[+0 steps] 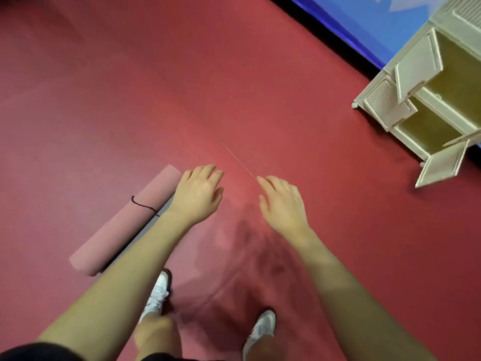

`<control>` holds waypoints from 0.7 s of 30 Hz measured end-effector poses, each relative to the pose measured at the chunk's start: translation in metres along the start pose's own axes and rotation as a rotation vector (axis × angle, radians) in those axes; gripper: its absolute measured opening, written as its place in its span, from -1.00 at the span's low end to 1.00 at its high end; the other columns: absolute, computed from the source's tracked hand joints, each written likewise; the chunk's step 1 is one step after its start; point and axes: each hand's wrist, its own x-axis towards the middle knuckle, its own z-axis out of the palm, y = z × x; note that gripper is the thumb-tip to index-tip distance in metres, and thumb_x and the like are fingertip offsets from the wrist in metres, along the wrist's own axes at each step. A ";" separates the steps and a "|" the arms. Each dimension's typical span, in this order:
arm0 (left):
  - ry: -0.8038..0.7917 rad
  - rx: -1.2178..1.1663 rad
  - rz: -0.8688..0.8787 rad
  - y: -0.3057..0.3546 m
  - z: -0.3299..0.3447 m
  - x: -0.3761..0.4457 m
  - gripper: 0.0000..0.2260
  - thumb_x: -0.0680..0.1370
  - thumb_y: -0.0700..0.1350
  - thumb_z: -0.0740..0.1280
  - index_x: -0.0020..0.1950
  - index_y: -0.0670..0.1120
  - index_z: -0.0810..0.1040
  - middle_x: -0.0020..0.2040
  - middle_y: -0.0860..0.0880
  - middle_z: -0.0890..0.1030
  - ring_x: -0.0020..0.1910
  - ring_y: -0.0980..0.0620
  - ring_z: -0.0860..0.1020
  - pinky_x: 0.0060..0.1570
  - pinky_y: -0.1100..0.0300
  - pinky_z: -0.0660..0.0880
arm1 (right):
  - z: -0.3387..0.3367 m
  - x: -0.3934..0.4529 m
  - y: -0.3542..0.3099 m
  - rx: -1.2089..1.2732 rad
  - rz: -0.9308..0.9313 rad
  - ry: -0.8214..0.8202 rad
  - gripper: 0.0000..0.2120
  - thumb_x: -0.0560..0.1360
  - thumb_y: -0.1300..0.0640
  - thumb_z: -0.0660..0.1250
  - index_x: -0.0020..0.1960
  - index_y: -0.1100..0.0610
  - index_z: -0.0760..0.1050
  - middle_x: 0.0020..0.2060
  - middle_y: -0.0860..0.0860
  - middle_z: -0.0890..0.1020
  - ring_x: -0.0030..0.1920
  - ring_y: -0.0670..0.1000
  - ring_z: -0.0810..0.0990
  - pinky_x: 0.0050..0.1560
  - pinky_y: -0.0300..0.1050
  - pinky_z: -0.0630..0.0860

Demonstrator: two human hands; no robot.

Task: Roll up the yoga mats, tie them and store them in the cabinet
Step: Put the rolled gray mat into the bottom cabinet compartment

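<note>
Two empty hands (pixel 240 196), one rolled mat (pixel 125 220), seemingly tied.

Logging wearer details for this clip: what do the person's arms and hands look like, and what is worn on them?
Both forearms are bare to the frame's bottom edge, with no sleeves over them. The left hand and right hand wear no gloves; no rings, watch or bands are visible. A dark garment shows at bottom left.

Pretty much the whole shot is dark red floor (pixel 156 87), matte, with a thin seam line (pixel 239 162) running diagonally across it. Far right there's a blue wall (pixel 364 19) with a black strip (pixel 325 40) along its base. Lighting's soft and even, just faint shadows on the floor up close.
</note>
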 end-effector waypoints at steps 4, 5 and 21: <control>-0.005 0.031 0.054 -0.078 0.010 -0.001 -0.61 0.41 -0.04 0.20 0.09 -0.23 0.61 0.03 -0.24 0.63 -0.08 -0.24 0.62 -0.10 -0.05 0.55 | 0.047 0.029 -0.053 0.003 0.036 -0.045 -0.51 0.42 0.04 0.11 0.27 0.16 0.53 0.13 0.12 0.60 0.10 0.16 0.59 0.04 0.05 0.52; -0.010 0.033 0.062 -0.096 0.014 -0.002 -0.60 0.42 -0.04 0.19 0.10 -0.23 0.61 0.03 -0.24 0.63 -0.06 -0.24 0.62 -0.09 -0.05 0.54 | 0.060 0.036 -0.065 0.002 0.043 -0.056 -0.52 0.41 0.06 0.15 0.27 0.16 0.53 0.15 0.12 0.60 0.12 0.16 0.58 0.05 0.06 0.51; -0.083 -0.053 -0.302 -0.340 0.322 -0.057 -0.50 0.38 -0.08 0.51 0.24 -0.25 0.51 0.22 -0.27 0.53 0.15 -0.29 0.52 0.08 -0.11 0.43 | 0.413 0.128 -0.161 -0.066 -0.247 -0.301 -0.35 0.47 0.00 0.37 0.50 0.05 0.24 0.47 0.05 0.28 0.45 0.07 0.25 0.37 0.00 0.13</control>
